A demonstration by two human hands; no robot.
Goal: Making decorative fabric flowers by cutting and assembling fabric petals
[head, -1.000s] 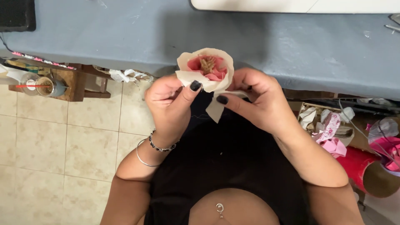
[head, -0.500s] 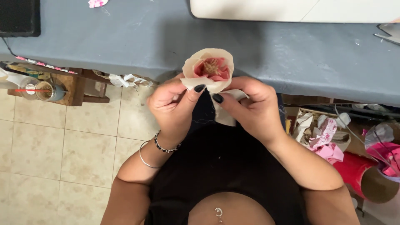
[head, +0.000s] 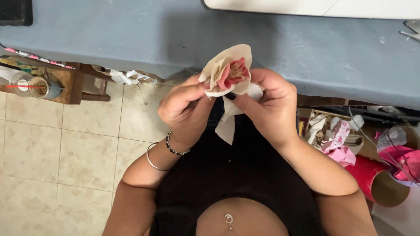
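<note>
A handmade fabric flower (head: 229,70) with cream outer petals and a pink, tan-flecked centre is held above my lap, just in front of the grey-blue table (head: 131,39). My left hand (head: 183,107) pinches its base from the left, fingers curled, with bracelets on the wrist. My right hand (head: 269,102) grips the base from the right, thumb with dark nail polish pressed under the petals. A loose cream strip of fabric (head: 227,124) hangs down between both hands.
A low wooden stand (head: 65,83) with a cup and straw (head: 41,87) sits at the left under the table. At the right are a box of pink and white scraps (head: 334,137), a red cardboard tube (head: 376,181) and pink wrapping. The floor is beige tile.
Both hands turned the flower so its face tilts more to the right, and they drew closer together around its base. The view shifted slightly.
</note>
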